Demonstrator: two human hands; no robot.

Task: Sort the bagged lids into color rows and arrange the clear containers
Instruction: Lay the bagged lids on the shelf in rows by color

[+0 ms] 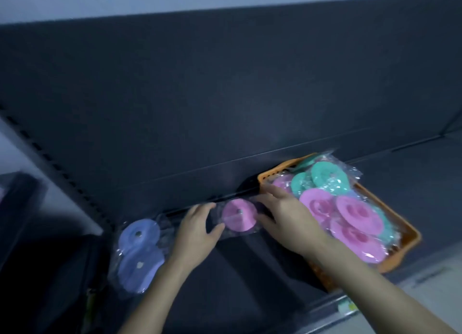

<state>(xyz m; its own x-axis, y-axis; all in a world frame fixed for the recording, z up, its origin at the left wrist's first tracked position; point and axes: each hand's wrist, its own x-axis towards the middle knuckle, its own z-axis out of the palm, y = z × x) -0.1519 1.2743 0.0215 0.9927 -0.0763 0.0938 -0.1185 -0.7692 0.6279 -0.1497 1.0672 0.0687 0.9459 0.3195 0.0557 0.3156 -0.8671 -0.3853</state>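
- Our left grip [197,223] pinched the pink bagged lid [238,215] at the far edge of the shelf [250,271]; right grip [282,216] lay flat-fingered on its right side, likely squaring it.
- Blue lids [140,253] lay left; orange basket [405,238] right held the rest.

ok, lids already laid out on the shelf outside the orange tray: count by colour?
Blue lids: 2 visible, overlapping
Pink lid: 1
Teal lids: 0 outside, all in the orange tray
Total: 3 laid out; whether more sit hidden under the blue ones can't be told.
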